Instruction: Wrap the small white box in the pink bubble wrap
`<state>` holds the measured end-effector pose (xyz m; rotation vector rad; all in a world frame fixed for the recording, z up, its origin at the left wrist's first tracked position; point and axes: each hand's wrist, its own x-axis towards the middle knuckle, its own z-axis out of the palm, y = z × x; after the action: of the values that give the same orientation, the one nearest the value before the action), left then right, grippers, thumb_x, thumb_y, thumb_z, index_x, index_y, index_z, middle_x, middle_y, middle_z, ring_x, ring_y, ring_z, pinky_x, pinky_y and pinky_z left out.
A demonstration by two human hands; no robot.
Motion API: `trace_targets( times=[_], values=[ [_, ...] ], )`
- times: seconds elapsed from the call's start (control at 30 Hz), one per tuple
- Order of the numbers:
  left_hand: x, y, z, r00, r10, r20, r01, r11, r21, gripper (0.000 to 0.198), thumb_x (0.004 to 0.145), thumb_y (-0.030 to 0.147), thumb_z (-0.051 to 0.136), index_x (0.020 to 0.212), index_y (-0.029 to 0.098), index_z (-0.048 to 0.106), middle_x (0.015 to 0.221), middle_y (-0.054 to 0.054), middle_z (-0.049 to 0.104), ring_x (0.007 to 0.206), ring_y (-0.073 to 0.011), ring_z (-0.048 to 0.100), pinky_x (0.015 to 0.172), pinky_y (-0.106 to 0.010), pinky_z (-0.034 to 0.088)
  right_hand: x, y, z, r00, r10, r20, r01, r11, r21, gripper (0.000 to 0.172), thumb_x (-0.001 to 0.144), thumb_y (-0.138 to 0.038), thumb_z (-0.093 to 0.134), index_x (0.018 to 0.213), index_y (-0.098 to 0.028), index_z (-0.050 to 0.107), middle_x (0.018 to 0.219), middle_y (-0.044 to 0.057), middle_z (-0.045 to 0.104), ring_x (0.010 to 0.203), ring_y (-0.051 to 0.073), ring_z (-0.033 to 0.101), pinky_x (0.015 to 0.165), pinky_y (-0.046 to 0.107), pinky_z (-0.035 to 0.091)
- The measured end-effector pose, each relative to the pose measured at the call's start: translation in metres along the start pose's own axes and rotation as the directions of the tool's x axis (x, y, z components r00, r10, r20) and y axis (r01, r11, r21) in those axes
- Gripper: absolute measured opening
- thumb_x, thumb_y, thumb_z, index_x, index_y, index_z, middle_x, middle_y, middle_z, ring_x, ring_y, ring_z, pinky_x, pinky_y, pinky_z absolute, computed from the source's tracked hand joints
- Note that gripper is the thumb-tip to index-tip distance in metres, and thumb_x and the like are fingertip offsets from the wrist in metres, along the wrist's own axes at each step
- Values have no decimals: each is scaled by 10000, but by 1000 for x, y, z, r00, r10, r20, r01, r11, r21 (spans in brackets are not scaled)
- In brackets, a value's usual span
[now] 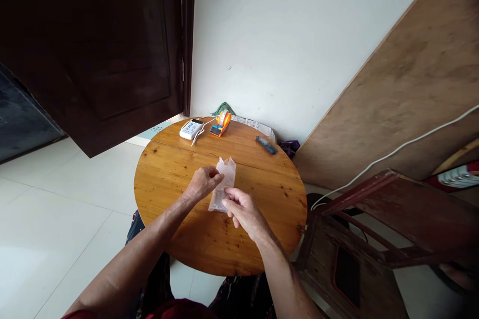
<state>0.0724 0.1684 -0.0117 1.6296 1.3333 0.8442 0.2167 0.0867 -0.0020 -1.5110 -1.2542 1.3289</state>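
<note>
Pinching a clear plastic bag (pixel 223 184) over the middle of the round table (pixel 175 169), the left hand (pixel 204 183) grips its upper edge with closed fingers. The right hand (pixel 243 209) nips the lower corner between thumb and forefinger. A tape dispenser (pixel 220 123) stands far behind.

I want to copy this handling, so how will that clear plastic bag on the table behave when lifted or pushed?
The bag looks thin and crinkled, so it is probably floppy and would sag from wherever it is pinched. It seems very light, likely to slide on the smooth table if nudged. The left hand and right hand both pinch its edges, suggesting it takes two hands to control.
</note>
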Motion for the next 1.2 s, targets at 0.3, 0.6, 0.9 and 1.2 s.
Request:
trace_targets(
  times=[0.3, 0.6, 0.9, 1.2],
  values=[
    [28, 1, 21, 972, -198, 129, 195, 980, 38, 100, 742, 170, 588, 646, 167, 558, 462, 60, 491, 456, -106, 524, 484, -193, 378, -4, 0, -8, 998, 5, 64, -1, 998, -56, 510, 747, -341, 588, 1221, -154, 611, 941, 53, 641, 628, 115, 591, 361, 175, 360],
    [5, -12, 16, 994, -82, -73, 80, 996, -31, 50, 733, 188, 643, 752, 158, 608, 666, 43, 569, 622, -91, 509, 580, -188, 389, 15, -3, -10, 983, -73, 171, 135, 915, -381, 255, 764, -182, 535, 981, -168, 669, 535, -77, 475, 423, 65, 378, 419, 195, 258],
    [-67, -24, 22, 978, 118, -172, -128, 990, -51, 121, 842, 231, 571, 854, 154, 663, 767, -19, 667, 668, -120, 592, 647, -215, 449, 14, -26, -10, 974, -14, 227, 146, 802, -579, 263, 811, -106, 425, 906, -165, 663, 494, -48, 519, 396, 92, 426, 442, 214, 288],
    [-61, 0, 24, 992, 121, -34, -101, 928, 360, 196, 864, 334, 606, 791, 186, 712, 808, -41, 653, 703, -159, 619, 633, -248, 414, 31, -37, -23, 933, -2, 360, 244, 739, -628, 282, 778, -83, 420, 805, -176, 685, 589, -20, 622, 515, 99, 533, 512, 193, 361]
  ],
)
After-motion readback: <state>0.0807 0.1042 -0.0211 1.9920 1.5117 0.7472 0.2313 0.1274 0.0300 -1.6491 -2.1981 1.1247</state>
